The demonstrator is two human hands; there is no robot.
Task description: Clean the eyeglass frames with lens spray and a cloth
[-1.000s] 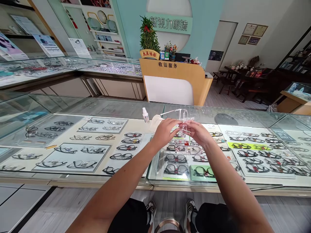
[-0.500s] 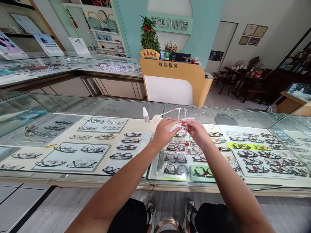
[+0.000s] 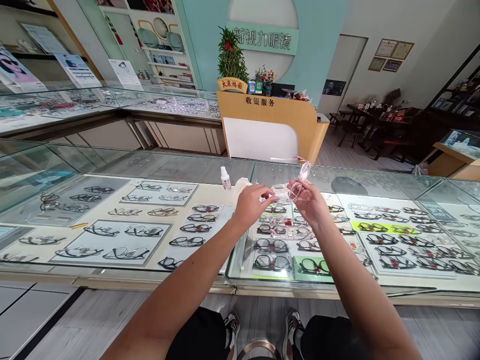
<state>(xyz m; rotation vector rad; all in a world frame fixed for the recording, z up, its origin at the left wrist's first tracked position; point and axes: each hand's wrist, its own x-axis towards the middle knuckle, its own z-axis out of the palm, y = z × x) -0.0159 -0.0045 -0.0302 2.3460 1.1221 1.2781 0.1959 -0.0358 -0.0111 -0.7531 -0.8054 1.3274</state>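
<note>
Above the glass counter, my right hand [image 3: 310,202] holds a pair of clear pinkish glasses [image 3: 304,171] by the frame, with one temple reaching to the left. My left hand [image 3: 253,202] is closed, its thumb and fingertips pinched near the left side of the glasses; what lies between them is too small to make out. Behind my left hand a pale cloth [image 3: 241,185] lies on the counter. A small white spray bottle [image 3: 225,178] stands upright just left of the cloth.
Under the glass counter top [image 3: 180,167] lie rows of eyeglass frames [image 3: 272,245] on trays. Across the aisle stands a wooden cashier desk [image 3: 268,107] with a plant [image 3: 230,60]. More display cases [image 3: 168,105] are at the back left.
The glasses have turned and shifted right with my right hand, which has opened more beneath them. My left hand has drawn slightly away from my right hand.
</note>
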